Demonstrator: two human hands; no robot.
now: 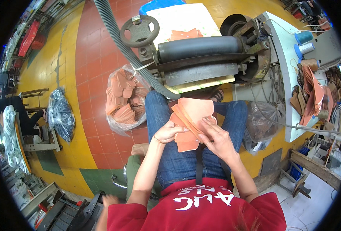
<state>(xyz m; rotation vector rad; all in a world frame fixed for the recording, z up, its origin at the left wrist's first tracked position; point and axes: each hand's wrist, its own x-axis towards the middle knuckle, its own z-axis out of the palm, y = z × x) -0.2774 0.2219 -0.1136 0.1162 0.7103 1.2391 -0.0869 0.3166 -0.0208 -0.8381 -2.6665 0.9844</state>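
A fanned stack of flat, orange-tan cut pieces (195, 107), leather-like in look, is held between my hands above my lap. My left hand (169, 132) grips the stack at its left side, thumb on top. Across the right side lies my right hand (218, 138), its fingers bent over the upper pieces and touching them. Some lower pieces stick out below my hands. Just beyond my knees stands a machine with a black roller (201, 49), a metal plate (201, 74) and a handwheel (139, 31).
Left of my knees, a clear plastic bag (114, 125) holds many similar pieces. More pieces (184, 34) lie behind the roller. A grey hose (114, 29) runs down to the machine. Thread spools (306, 48) stand on a white table (280, 73) at right. Another person's arm (105, 211) shows lower left.
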